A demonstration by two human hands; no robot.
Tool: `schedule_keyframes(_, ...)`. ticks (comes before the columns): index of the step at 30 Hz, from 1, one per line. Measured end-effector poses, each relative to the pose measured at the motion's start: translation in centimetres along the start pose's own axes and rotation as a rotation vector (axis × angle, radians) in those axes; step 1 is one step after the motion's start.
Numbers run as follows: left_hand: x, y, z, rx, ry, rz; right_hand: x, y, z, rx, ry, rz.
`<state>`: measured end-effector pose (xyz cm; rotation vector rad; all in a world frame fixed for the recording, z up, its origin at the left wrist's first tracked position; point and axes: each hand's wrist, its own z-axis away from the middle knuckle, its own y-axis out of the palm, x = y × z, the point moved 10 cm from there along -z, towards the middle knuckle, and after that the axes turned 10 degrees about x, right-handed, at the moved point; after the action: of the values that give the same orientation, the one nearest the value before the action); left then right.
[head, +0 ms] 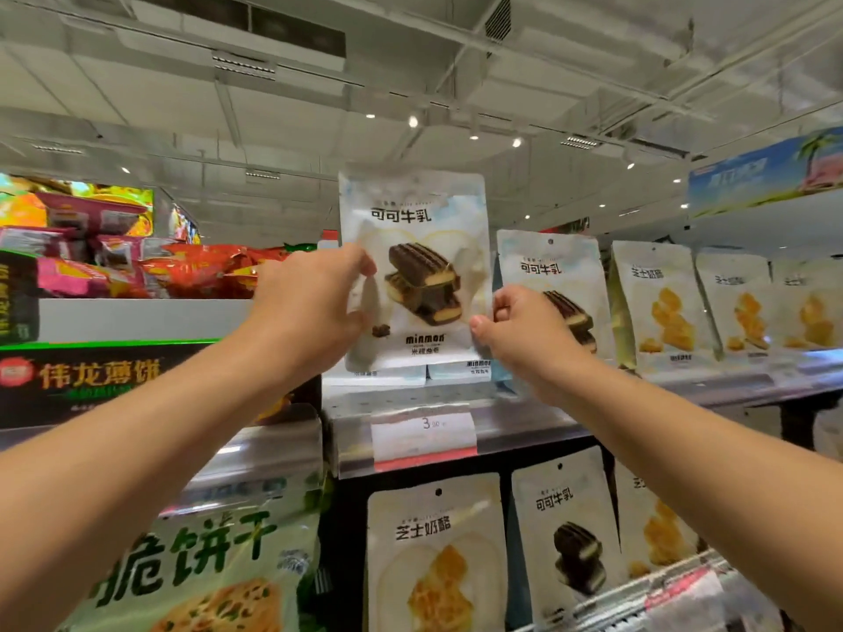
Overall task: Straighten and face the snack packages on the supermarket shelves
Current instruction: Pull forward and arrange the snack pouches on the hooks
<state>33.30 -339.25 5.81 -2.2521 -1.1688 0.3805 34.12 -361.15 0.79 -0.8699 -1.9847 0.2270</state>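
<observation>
Up high, 2 hands — left hand, right hand — grip 1 pouch.

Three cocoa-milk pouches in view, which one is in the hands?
The raised top-shelf pouch, gripped by the left hand and right hand. The neighbour pouch and lower-shelf pouch stand untouched.

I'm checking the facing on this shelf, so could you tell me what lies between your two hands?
In the head view, the white cocoa-milk pouch lies between them: the left hand pinches its left edge, the right hand its lower right edge.
</observation>
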Motion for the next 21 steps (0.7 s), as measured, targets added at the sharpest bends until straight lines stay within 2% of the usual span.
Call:
schedule_keyframes(4,0.1,1.2,0.9,0.048,-0.027,-0.198,0.4,0.8,0.0,0.037,-0.063,0.222)
schedule_keyframes(7,-0.8,1.7,1.8,0.038,0.043,-0.328,0.0,1.4,-0.3,0.106,-0.056,0.217)
schedule_keyframes(10,-0.7,2.3,2.3,0.066,0.031,-0.344,-0.7,2.1,-0.5,0.161,-0.036,0.215)
schedule_keyframes(21,-0.9,2.9,3.3,0.025,0.114,-0.375,-0.8,2.6,-0.3,0.177,-0.126,0.312)
